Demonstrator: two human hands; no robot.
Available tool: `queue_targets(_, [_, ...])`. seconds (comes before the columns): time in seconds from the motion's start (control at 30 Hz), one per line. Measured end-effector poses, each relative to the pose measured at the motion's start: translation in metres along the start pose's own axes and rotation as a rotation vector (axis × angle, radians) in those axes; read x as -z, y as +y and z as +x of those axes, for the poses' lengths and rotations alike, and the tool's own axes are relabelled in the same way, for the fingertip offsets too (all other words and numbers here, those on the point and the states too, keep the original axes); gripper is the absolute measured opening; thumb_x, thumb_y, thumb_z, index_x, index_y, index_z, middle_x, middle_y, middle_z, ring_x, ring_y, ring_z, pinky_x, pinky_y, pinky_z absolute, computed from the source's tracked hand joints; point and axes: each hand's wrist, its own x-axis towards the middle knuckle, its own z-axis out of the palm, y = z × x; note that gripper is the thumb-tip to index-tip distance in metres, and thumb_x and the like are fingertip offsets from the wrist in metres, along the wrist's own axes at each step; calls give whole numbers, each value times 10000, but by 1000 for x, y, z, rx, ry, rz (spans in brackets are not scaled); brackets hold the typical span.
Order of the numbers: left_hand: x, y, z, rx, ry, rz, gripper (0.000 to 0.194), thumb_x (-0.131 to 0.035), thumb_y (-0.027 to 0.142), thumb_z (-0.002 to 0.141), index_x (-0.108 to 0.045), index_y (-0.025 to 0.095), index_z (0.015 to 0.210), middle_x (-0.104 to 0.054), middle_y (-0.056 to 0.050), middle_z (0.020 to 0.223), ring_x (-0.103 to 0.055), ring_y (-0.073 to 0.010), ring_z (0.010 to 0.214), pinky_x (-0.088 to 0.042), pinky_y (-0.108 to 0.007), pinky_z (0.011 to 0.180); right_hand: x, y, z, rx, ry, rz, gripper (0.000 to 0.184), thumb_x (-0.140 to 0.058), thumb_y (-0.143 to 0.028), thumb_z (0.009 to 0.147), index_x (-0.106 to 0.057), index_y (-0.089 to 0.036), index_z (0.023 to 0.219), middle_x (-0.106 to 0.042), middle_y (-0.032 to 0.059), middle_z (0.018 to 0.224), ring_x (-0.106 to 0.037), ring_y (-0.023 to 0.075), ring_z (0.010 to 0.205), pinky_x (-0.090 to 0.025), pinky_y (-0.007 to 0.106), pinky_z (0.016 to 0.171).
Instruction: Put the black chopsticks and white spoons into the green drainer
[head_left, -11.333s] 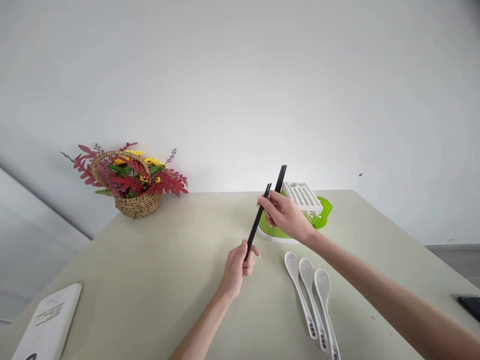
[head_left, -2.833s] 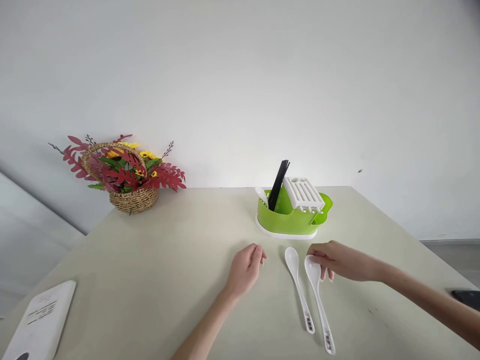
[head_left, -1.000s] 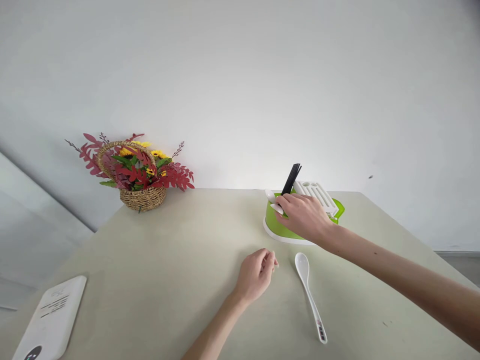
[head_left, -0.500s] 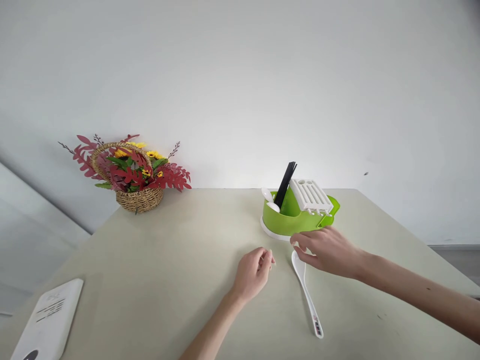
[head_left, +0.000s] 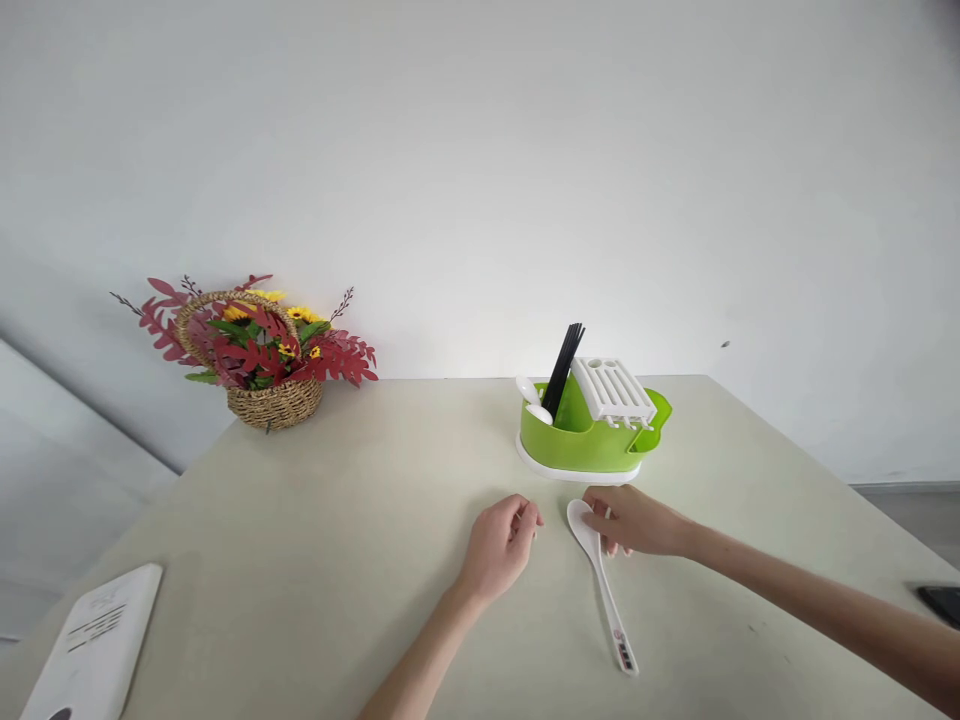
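A white spoon point(head_left: 610, 600) lies on the table with its bowl away from me and a printed mark near its handle end. My right hand point(head_left: 626, 520) is at the bowl's right edge, thumb over the rim and fingers curled beside it, pinching it. Left of the spoon, my left hand point(head_left: 499, 548) rests on the table, fingers curled in and nothing visible in them. Behind both hands stands a green utensil holder point(head_left: 577, 450) with a white slotted rack point(head_left: 613, 388). Black chopsticks point(head_left: 562, 370) and white spoons point(head_left: 538, 412) lean in its left compartment.
At the back left is a wicker basket point(head_left: 275, 405) of red leaves and yellow flowers. A white flat box point(head_left: 97, 640) lies at the near left. A dark object point(head_left: 941, 603) sits at the right edge. The wall point(head_left: 480, 200) runs behind the table.
My right hand has come down from above the spoon and closed at its bowl. My left hand stays where it was. The view has shifted slightly.
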Motion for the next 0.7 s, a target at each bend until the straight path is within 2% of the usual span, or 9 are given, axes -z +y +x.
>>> queue_targets(0.13, [0, 1, 0, -3, 6, 6, 429, -423, 487, 1060, -647, 200, 833, -645, 1, 750, -496, -127, 587, -346, -265, 567, -3, -5, 0, 41, 10, 41, 242, -478, -353, 1023, -532, -232, 821, -788, 37, 749, -710, 167, 622, -527, 256, 572])
queue_targets(0.23, [0, 1, 0, -10, 11, 10, 433, -423, 493, 1062, -643, 202, 829, -632, 6, 736, -504, -128, 590, -349, -265, 572, 11, -20, -13, 105, 84, 45, 282, -454, -402, 1036, -542, -237, 824, -777, 35, 756, -715, 187, 669, -524, 284, 602])
queue_targets(0.37, [-1, 2, 0, -14, 2, 12, 450, -413, 509, 1067, -622, 204, 811, -612, 13, 710, -521, -128, 596, -356, -264, 585, 47, -47, -40, 268, 306, 7, 364, -421, -515, 1051, -600, -243, 889, -763, 27, 775, -728, 204, 689, -512, 319, 615])
queue_targets(0.43, [-1, 2, 0, -14, 1, 9, 456, -409, 515, 1069, -616, 205, 806, -618, 10, 718, -537, -132, 615, -367, -263, 595, 65, -59, -55, 339, 422, 29, 367, -442, -554, 1049, -670, -266, 1059, -762, 12, 776, -737, 208, 692, -527, 325, 624])
queue_targets(0.5, [-1, 2, 0, -13, 1, 6, 458, -406, 517, 1069, -620, 205, 810, -621, 6, 726, -538, -134, 621, -371, -263, 595, 80, -68, -68, 381, 551, 47, 372, -483, -572, 1037, -702, -294, 1149, -760, 1, 766, -740, 203, 666, -514, 304, 558])
queue_targets(0.6, [0, 3, -1, -9, 2, 4, 457, -404, 516, 1068, -627, 206, 817, -615, 7, 721, -522, -131, 608, -368, -263, 587, 93, -78, -85, 416, 741, 62, 337, -559, -560, 1018, -732, -301, 1149, -771, -5, 785, -737, 180, 594, -492, 272, 478])
queue_targets(0.7, [0, 3, -1, -8, 3, 9, 455, -409, 513, 1067, -627, 207, 811, -612, 8, 713, -521, -133, 608, -369, -264, 586, 98, -83, -92, 462, 1007, -56, 255, -594, -478, 1026, -746, -305, 1134, -745, -28, 682, -716, 161, 532, -490, 255, 478])
